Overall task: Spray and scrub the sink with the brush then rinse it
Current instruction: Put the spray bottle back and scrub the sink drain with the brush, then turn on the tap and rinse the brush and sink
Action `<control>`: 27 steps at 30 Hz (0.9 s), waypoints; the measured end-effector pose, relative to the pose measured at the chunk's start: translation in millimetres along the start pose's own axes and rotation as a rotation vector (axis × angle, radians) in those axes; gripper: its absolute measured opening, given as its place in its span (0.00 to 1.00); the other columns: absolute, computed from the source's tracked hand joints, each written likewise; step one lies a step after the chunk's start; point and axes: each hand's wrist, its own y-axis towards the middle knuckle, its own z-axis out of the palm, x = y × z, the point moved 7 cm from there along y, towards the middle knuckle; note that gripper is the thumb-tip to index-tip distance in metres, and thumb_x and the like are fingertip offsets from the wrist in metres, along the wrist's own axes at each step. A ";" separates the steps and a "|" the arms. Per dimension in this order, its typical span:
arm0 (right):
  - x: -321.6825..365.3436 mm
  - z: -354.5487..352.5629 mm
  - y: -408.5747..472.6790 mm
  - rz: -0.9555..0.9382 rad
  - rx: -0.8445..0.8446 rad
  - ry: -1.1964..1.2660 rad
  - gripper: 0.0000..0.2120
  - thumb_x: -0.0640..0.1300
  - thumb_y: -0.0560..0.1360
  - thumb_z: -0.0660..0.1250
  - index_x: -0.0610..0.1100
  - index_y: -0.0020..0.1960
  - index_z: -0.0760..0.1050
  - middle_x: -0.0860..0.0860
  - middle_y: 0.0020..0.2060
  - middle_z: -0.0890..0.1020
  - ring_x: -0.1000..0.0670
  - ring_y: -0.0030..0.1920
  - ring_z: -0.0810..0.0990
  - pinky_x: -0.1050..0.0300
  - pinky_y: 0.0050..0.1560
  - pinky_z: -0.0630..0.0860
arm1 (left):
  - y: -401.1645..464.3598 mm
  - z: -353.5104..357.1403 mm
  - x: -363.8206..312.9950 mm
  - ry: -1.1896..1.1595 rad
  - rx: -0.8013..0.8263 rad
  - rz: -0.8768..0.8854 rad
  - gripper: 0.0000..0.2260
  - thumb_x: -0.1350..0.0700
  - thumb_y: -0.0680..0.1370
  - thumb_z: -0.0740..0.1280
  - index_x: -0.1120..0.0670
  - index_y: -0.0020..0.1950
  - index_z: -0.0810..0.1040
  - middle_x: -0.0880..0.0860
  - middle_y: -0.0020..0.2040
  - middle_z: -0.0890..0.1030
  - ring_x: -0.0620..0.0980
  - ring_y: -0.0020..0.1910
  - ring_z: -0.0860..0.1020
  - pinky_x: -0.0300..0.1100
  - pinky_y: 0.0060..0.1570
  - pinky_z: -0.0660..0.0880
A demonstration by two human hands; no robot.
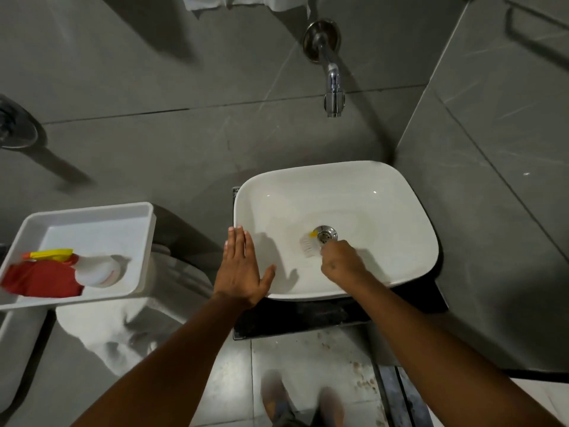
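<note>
From the head camera, one white ceramic basin sink (385, 192) with rounded corners sits against grey tiled walls, with one chrome wall tap (334, 87) above it and one round metal drain (326, 234) at the bottom of its bowl. The right hand (341, 261) is closed in a fist round the handle of one small brush with white bristles and a yellow tip (309, 243), whose bristles press on the bowl just beside the drain. The left hand (241, 269) is spread flat, fingers together and thumb out, resting on the sink's left rim and holding nothing. Well apart to the left, one white plastic tray (92, 223) holds one white spray bottle with a yellow trigger (92, 268) lying on its side and one red cloth (40, 278). Two blurred shoes (274, 392) show on the floor below.
</note>
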 end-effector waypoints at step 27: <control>-28.8 -141.4 -7.5 0.128 -0.292 0.090 0.07 0.39 0.72 0.63 0.39 0.49 0.75 0.41 0.48 0.80 0.40 0.47 0.80 0.55 0.41 0.73 | 208.1 -196.3 -185.7 -0.962 -0.279 -0.209 0.12 0.49 0.77 0.69 0.55 0.51 0.70 0.52 0.42 0.76 0.57 0.47 0.78 0.51 0.52 0.76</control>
